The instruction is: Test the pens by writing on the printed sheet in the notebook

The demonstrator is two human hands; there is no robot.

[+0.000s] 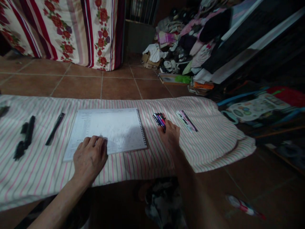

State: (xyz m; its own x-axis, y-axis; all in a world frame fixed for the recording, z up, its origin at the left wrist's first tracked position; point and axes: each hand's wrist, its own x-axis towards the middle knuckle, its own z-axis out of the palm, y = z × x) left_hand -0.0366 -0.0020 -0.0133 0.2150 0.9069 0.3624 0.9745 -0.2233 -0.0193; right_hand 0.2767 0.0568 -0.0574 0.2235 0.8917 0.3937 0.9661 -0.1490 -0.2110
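A spiral-bound notebook [116,127] lies open on the striped cloth, its wire binding on the right. My left hand [90,154] rests on its lower edge, fingers curled together and fingertips hidden; whether anything is in them does not show. To the right of the notebook, my right hand [169,133] has its fingers closed around the near end of a small bunch of pens [159,119], purple, black and red among them. Beyond that hand lies another group of pens [187,121], pale ones beside a dark one.
On the left of the striped cloth [128,168] lie a black pen [55,128] and several black markers [26,136]. A floral curtain [71,31] hangs behind, over a tiled floor [83,82]. Piled clothes [186,41] stand at the back right; a bottle-like object [243,205] lies on the floor.
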